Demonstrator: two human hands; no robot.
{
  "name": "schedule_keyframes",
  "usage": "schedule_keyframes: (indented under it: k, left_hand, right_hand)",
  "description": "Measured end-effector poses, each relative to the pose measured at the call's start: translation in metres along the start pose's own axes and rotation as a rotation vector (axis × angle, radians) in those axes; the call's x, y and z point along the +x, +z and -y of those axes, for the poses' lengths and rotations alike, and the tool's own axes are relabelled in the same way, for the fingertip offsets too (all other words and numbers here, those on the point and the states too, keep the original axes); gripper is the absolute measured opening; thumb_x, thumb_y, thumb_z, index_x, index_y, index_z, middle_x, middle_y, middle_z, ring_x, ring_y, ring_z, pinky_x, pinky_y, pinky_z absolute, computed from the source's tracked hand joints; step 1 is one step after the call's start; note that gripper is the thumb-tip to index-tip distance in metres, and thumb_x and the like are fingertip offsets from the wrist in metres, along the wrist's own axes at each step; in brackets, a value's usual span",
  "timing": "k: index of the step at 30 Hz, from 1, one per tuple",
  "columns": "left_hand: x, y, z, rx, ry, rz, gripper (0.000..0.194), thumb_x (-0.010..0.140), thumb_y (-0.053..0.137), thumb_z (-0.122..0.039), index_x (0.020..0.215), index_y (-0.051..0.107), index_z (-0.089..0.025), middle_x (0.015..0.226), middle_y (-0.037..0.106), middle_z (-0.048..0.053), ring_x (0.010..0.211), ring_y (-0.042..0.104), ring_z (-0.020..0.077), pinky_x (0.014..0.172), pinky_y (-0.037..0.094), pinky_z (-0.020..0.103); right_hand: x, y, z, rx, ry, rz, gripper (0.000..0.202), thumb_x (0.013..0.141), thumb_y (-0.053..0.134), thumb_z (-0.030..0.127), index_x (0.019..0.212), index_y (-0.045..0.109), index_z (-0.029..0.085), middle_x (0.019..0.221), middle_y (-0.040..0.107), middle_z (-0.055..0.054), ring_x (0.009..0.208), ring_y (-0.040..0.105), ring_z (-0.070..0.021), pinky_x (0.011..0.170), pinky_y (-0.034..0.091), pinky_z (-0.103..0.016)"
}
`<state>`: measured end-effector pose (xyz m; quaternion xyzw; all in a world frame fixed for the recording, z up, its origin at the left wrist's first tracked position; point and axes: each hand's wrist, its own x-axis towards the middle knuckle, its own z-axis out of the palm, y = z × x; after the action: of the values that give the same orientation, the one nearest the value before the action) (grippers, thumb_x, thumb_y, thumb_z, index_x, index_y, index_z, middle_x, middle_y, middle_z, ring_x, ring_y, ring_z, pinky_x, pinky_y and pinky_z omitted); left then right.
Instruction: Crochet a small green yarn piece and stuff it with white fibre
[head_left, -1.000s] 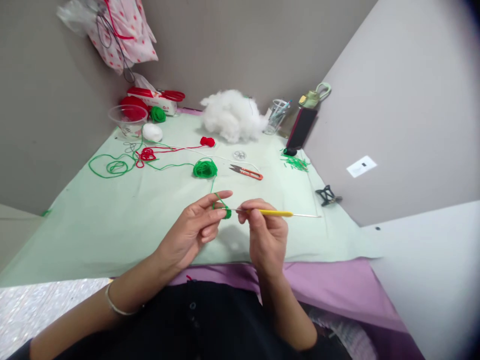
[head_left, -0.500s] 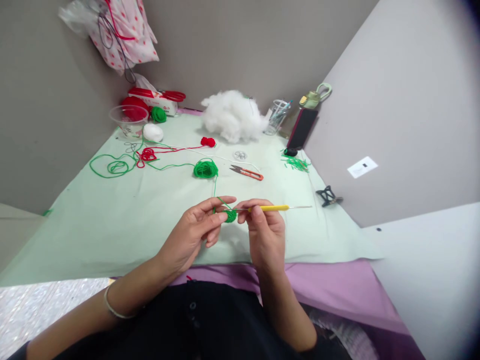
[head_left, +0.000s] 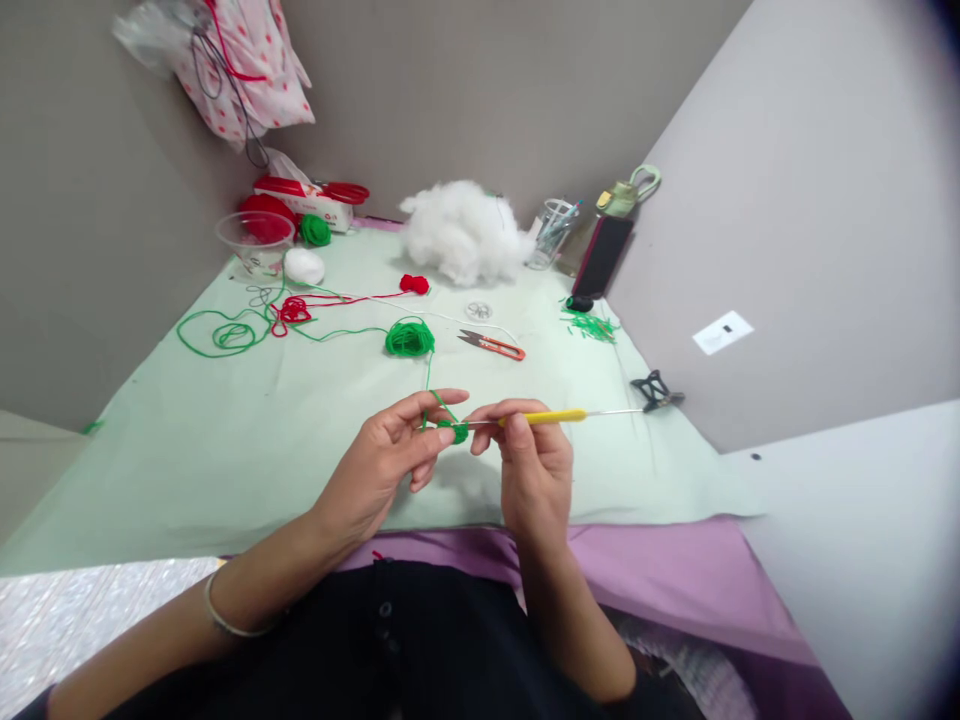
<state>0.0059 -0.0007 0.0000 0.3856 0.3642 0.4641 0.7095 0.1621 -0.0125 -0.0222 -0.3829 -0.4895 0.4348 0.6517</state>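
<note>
Hook (head_left: 555, 416) shifted slightly right — right hand (head_left: 536, 465) pinching it, left hand (head_left: 379, 465) pinching green crochet piece (head_left: 457, 433).

Tablecloth (head_left: 225, 430): evenly, moderately bright; soft, faint shadow near its front edge, mid-width
Left wall (head_left: 97, 230): dim
Right wall (head_left: 817, 220): paler; light's source cannot be told
White fluff (head_left: 465, 235): bright, soft detail
Green piece (head_left: 459, 433): slightly blurred
Dark shirt (head_left: 450, 650): detail sunk in shadow
Outer edges: stretched, smeared; upper right corner blackened

Craft corner: yarn (head_left: 409, 339), white fluff (head_left: 465, 236)
</note>
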Motion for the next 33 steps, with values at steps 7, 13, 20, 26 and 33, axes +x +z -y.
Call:
schedule_keyframes:
  k: [7,13,20,26,33]
  left_hand:
    - [0.0018,0.0008,0.0007,-0.033,-0.056,0.02,0.038,0.079,0.085,-0.029,0.116,0.078,-0.022,0.085,0.061,-0.002,0.045,0.038,-0.0017,0.042,0.029,0.016]
    - [0.0009,0.0025,-0.0031,-0.078,-0.084,0.011,0.035,0.078,0.085,-0.027,0.112,0.078,-0.019,0.075,0.058,-0.004,0.044,0.035,-0.001,0.042,0.026,0.017]
    - [0.0019,0.0,-0.002,-0.072,-0.071,0.025,0.026,0.079,0.084,-0.026,0.103,0.078,-0.018,0.064,0.049,-0.007,0.044,0.034,-0.0004,0.043,0.025,0.016]
    - [0.0024,0.0008,-0.0005,-0.049,-0.08,0.032,0.025,0.079,0.085,-0.029,0.1,0.078,-0.019,0.07,0.054,-0.006,0.043,0.035,-0.0016,0.042,0.023,0.016]
    - [0.0024,0.0006,0.0,-0.033,-0.07,0.029,0.021,0.079,0.084,-0.028,0.096,0.077,-0.019,0.073,0.057,-0.006,0.043,0.035,-0.002,0.042,0.023,0.016]
  right_hand:
    - [-0.0005,0.0009,-0.0022,-0.03,-0.036,-0.032,0.017,0.101,0.06,0.032,0.098,0.074,0.023,0.093,0.073,-0.002,0.069,0.063,-0.0109,0.07,0.053,-0.029]
    - [0.0005,-0.0009,-0.0006,-0.037,-0.035,-0.057,0.018,0.101,0.059,0.032,0.097,0.074,0.023,0.09,0.074,-0.002,0.07,0.065,-0.0119,0.071,0.053,-0.03]
    - [0.0008,-0.0058,0.0041,0.016,-0.093,-0.157,0.018,0.102,0.059,0.029,0.094,0.074,0.022,0.089,0.073,-0.001,0.067,0.065,-0.0104,0.069,0.052,-0.028]
    - [-0.0011,-0.0064,0.0039,0.033,-0.098,-0.048,0.018,0.102,0.059,0.027,0.096,0.076,0.023,0.089,0.073,-0.001,0.07,0.065,-0.0113,0.068,0.053,-0.028]
    - [-0.0015,-0.0068,0.0038,0.027,-0.093,-0.032,0.019,0.102,0.058,0.027,0.096,0.075,0.024,0.089,0.072,-0.001,0.07,0.065,-0.0112,0.068,0.053,-0.028]
